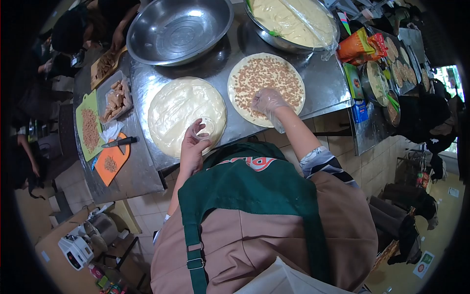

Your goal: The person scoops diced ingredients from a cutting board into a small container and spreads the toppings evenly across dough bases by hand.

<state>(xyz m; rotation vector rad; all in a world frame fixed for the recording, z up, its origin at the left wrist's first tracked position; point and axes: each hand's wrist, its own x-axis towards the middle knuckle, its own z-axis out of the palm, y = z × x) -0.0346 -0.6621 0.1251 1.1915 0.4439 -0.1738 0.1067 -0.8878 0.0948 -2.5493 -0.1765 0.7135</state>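
Brown bits (245, 81) were strewn across the pale sprinkled round (258, 121), which lay flat on the steel table (325, 85) between my twelve and one o'clock. My right hand (267, 102), inside a clear plastic glove (275, 120), was right over it, a little to my side of its middle, with the forearm slanting back toward half past four. Its fingers were bunched and turned down; whether they pinched anything, or touched the bits beneath, I could not tell.

My bare left hand (192, 146) had its thumb and fingers around a small clear cup (205, 128), at about eleven o'clock from me. I held it above the near edge of the plain round (178, 112), near that disc's five o'clock; what the cup contained did not show clearly.

So my hands were well apart, each at a different disc. From the cup, the sprinkled round lay toward two o'clock, across the narrow strip of steel between the two discs; from my gloved fingers, the plain round lay toward nine. My right hand was much the nearer to the bits. Both discs were circular, so neither gave me a long axis to line up with.

Beyond them, a wide steel bowl (147, 41) stood toward eleven o'clock, and another, holding a pale mixture (281, 19), toward one.
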